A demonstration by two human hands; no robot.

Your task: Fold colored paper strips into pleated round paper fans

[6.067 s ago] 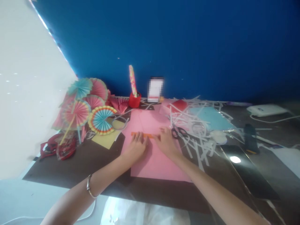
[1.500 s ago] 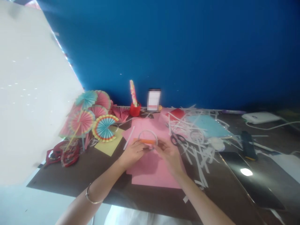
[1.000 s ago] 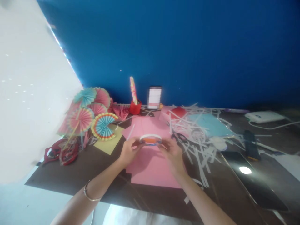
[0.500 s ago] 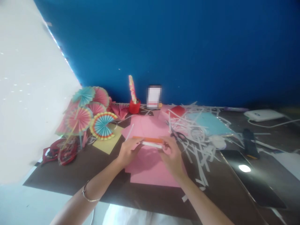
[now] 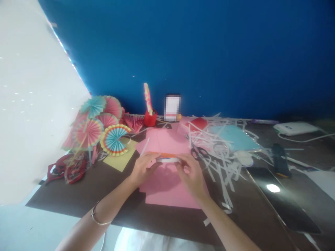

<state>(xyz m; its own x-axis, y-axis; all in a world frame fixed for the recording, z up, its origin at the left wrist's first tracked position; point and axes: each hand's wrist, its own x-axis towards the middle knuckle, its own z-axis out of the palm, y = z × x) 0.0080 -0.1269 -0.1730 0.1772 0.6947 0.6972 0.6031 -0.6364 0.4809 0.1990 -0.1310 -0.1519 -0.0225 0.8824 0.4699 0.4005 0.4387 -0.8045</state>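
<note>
Item: tape roll (image 5: 168, 159), white, thin-walled ring, seen almost edge-on and held a little above the pink paper sheet (image 5: 170, 190) at the middle of the dark table (image 5: 86, 188). An orange paper strip (image 5: 164, 155) lies along its upper edge, touching it; whether the strip is stuck to the tape cannot be told through the blur. Left hand (image 5: 142, 168): fingers curled in on the ring's left end and the strip's left end, closed around them in a light pinch. Right hand (image 5: 190, 171): fingertips pressed to the ring's right end, likewise closed on it. Handling, as judged: very light; the ring is stiff enough across its width but likely to flatten if squeezed hard at the sides; any exposed adhesive will cling to skin and paper. The strip is limp, creases easily, tears with little pull. Best hold: the roll by its outer rim at opposite ends, as here; the strip by its ends, kept taut. Nearby: black scissors (image 5: 199, 152) just right of the right hand; a heap of white paper offcuts (image 5: 222, 153) beyond; folded paper fans (image 5: 104, 129) to the left; a red holder (image 5: 150, 118) at the blue wall.
</note>
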